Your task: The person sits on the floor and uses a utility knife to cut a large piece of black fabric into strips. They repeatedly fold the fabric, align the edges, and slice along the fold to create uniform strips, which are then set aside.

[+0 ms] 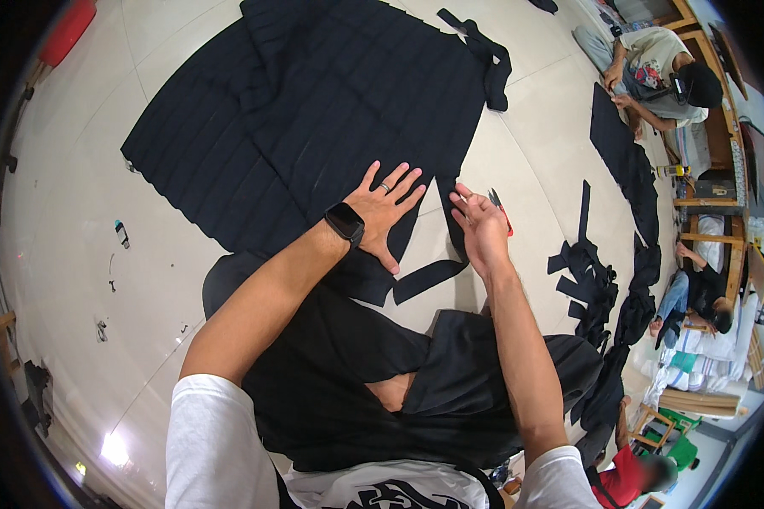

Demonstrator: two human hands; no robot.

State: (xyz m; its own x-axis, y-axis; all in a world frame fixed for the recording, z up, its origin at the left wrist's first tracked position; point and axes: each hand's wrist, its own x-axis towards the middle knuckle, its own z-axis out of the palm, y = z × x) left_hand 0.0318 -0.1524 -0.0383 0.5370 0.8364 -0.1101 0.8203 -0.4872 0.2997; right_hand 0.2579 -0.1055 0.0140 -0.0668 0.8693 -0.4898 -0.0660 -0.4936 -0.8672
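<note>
Pale floor tiles (pixel 76 318) filled most of the head view, and with the dial centred on its middle, a red object (pixel 66 32) sat out at ten o'clock. At nine o'clock lay a small dark item with a blue end (pixel 121 234). Black pleated cloth (pixel 306 119) spread from eleven to one o'clock, folded over itself in places. Just above the dial's centre, the left hand (pixel 382 212), with a ring and a dark watch (pixel 345 221), was open, palm down and fingers spread on the cloth. A narrow black strip (pixel 431 276) curved between the two hands. Toward three o'clock the right hand (pixel 482 229) had its fingers partly curled beside that strip; whether they pinched it could not be told. Red-handled scissors (pixel 496 201) showed just beyond those fingers, near two o'clock. Farther right, at three o'clock, black scraps (pixel 584 278) lay heaped on the floor. Three other people were along the edge: one seated (pixel 662 72) at two o'clock, one in black (pixel 706 288) at three, and one in red (pixel 624 477) at four.
</note>
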